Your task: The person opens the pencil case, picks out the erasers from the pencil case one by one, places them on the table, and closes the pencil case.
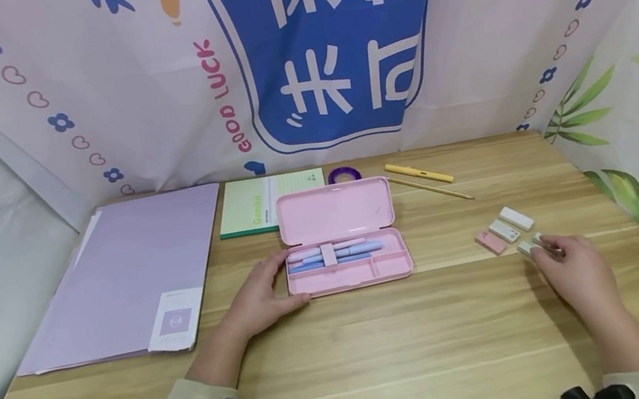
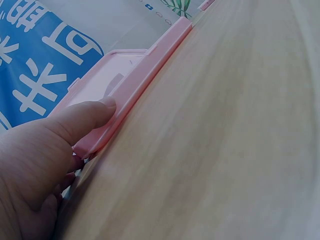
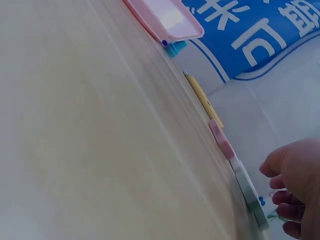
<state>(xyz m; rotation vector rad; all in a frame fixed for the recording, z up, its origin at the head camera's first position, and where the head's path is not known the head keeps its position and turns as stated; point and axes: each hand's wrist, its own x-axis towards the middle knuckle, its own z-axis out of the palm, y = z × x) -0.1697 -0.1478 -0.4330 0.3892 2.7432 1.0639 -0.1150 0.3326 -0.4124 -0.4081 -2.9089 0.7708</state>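
Observation:
A pink pencil case [image 1: 392, 268] lies with its lid raised, several pens [image 1: 354, 250] under its strap. My left hand [image 1: 257, 300] holds the case's left end, thumb against the front wall [image 2: 122, 107] and the other fingers around the end, partly hidden. Over on the right, my right hand [image 1: 579, 271] hovers low over small pale erasers [image 1: 524, 250], thumb and fingers apart. Part of these erasers is hidden under the fingers. Beside them lie a pink eraser [image 1: 490, 242], a grey-white eraser [image 1: 504, 231] and a white eraser [image 1: 517, 218].
A large purple folder [image 1: 128, 276] covers the left side, with a small white packet [image 1: 177, 321] on its corner. Behind the case are a green notebook [image 1: 244, 206] and a purple tape roll [image 1: 343, 174]. A yellow pen [image 1: 419, 172] and a thin gold pencil [image 1: 433, 189] lie behind right.

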